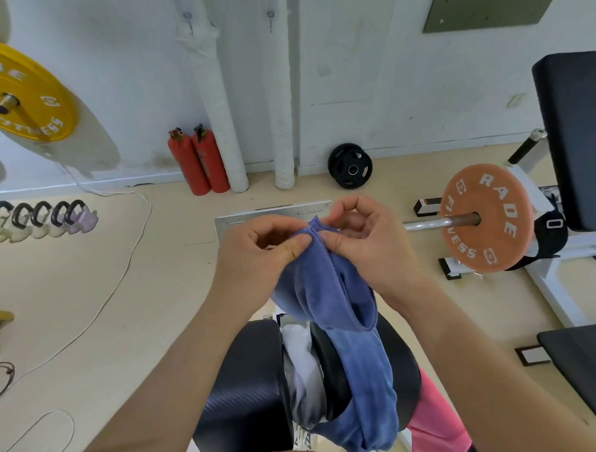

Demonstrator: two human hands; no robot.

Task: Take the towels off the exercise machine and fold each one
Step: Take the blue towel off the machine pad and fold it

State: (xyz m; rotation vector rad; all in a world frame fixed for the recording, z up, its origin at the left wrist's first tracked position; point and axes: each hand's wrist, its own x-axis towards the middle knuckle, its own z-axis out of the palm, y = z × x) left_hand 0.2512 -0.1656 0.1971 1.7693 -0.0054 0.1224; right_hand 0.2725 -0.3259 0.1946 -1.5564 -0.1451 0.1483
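Observation:
A blue towel (349, 329) hangs in front of me, its top edge bunched between both hands. My left hand (257, 255) pinches that edge with thumb and fingers. Right beside it, my right hand (362, 243) pinches the same edge, the two thumbs almost touching. The towel's lower part drapes down over the black padded rollers (249, 392) of the exercise machine. A white towel (301, 365) lies in the gap between the pads. A pink towel (434, 414) hangs at the lower right of the pads.
An orange weight plate (487, 217) on a bar stands to the right, beside a black bench pad (573, 138). Two red fire extinguishers (198, 162) and a black plate (350, 165) lean at the wall. Kettlebells (40, 220) line the left. A yellow plate (17, 91) hangs upper left.

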